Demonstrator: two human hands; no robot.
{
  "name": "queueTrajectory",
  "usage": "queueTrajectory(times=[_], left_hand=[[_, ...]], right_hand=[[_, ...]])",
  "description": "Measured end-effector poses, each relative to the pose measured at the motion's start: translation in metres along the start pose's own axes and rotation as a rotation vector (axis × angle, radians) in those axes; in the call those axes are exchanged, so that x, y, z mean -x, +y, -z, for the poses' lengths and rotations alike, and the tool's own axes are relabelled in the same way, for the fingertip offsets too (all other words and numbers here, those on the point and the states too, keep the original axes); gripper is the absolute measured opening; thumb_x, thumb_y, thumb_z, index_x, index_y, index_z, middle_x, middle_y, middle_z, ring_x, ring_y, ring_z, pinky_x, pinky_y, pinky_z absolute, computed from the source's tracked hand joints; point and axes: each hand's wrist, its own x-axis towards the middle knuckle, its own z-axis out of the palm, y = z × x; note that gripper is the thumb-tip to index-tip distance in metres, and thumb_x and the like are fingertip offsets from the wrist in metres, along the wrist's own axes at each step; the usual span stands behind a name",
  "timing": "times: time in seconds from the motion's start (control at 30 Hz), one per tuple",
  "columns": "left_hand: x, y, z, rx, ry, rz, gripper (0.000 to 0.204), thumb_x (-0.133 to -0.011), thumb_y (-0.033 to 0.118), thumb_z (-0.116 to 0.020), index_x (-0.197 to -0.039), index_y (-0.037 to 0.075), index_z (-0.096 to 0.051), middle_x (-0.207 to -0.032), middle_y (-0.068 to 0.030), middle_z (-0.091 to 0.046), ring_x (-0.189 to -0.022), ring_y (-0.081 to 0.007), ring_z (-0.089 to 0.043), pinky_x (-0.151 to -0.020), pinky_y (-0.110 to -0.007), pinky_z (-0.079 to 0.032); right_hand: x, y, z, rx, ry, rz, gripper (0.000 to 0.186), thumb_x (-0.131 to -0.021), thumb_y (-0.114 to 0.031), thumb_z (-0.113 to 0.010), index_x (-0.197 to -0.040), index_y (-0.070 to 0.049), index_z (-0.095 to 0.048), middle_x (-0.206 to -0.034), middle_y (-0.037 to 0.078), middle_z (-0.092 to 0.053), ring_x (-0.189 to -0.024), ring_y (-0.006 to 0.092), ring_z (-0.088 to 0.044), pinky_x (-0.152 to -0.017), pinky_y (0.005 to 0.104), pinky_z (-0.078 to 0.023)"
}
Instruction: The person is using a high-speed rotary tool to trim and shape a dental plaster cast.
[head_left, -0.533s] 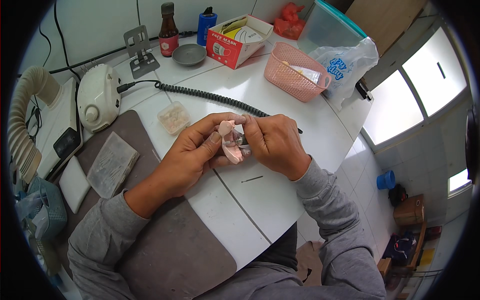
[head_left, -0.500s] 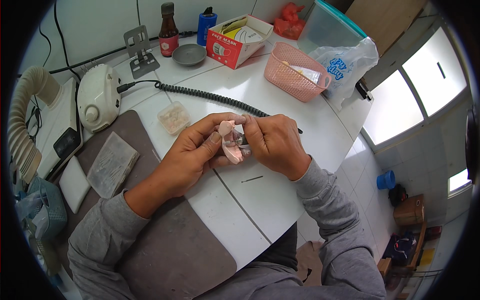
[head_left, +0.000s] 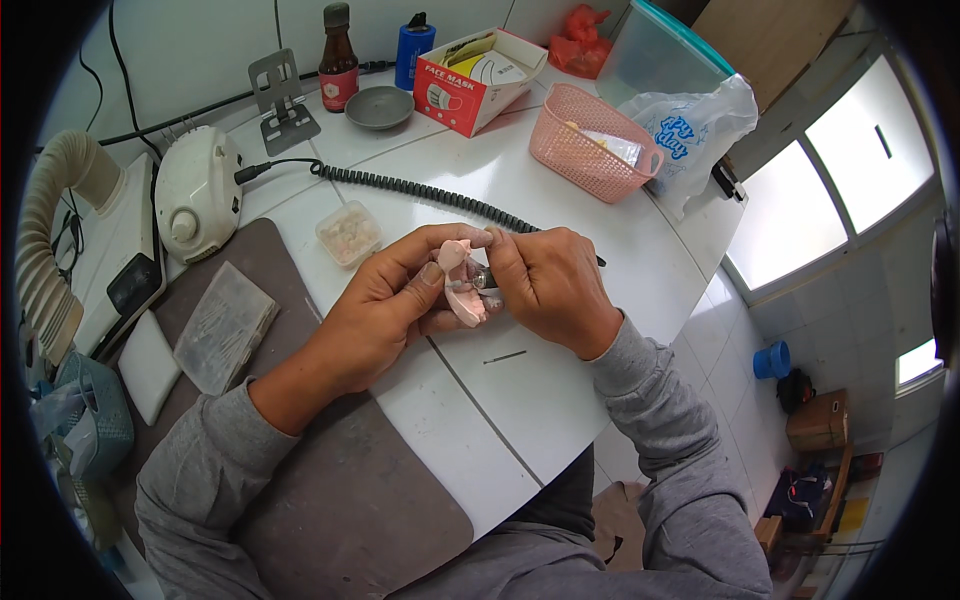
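My left hand (head_left: 375, 310) grips a pink, curved dental model (head_left: 464, 300) between thumb and fingers, above the white tabletop. In my right hand (head_left: 555, 285) is a rotary handpiece (head_left: 484, 278). Only its metal front end shows, close against the inner curve of the model; my fingers hide the rest, and I cannot tell whether the tip touches. The black coiled cord (head_left: 420, 190) runs behind my right hand from a white control unit (head_left: 198, 195). A thin metal bur (head_left: 505, 357) lies on the table below my hands.
Beyond my left hand stands a small clear tub (head_left: 349, 235) of pinkish pieces. A clear case of burs (head_left: 225, 330) rests on the brown mat (head_left: 360, 500). Farther back are a pink basket (head_left: 590, 150), a mask box (head_left: 470, 90), a grey dish (head_left: 379, 108) and a brown bottle (head_left: 338, 65).
Almost nothing differs. Both hands keep their hold in the same place, with at most a very slight shift of the model and handpiece.
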Motion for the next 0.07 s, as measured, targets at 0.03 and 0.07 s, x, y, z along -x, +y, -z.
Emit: queueTrajectory(times=[0.03, 0.07], left_hand=[[0.0002, 0.0003, -0.0001, 0.005, 0.004, 0.008, 0.041, -0.116, 0.022, -0.054, -0.155, 0.011, -0.052, -0.136, -0.0039, -0.065, -0.121, -0.0142, -0.068, -0.105, -0.035, -0.061], [0.0, 0.0013, -0.0005, -0.009, -0.006, 0.001, 0.042, -0.115, 0.023, -0.056, -0.156, 0.012, -0.052, -0.136, -0.0039, -0.065, -0.122, -0.0144, -0.068, -0.106, -0.035, -0.061]], right_hand=[[-0.0001, -0.0007, 0.0005, -0.004, -0.013, -0.015, 0.044, -0.109, -0.027, -0.058, -0.074, -0.008, -0.075, -0.053, 0.015, -0.06, -0.042, 0.0354, -0.057, -0.045, 0.046, -0.043], [-0.0003, -0.002, 0.0015, -0.007, -0.027, -0.03, 0.044, -0.11, -0.027, -0.058, -0.074, -0.008, -0.075, -0.053, 0.014, -0.061, -0.042, 0.035, -0.058, -0.045, 0.046, -0.043]])
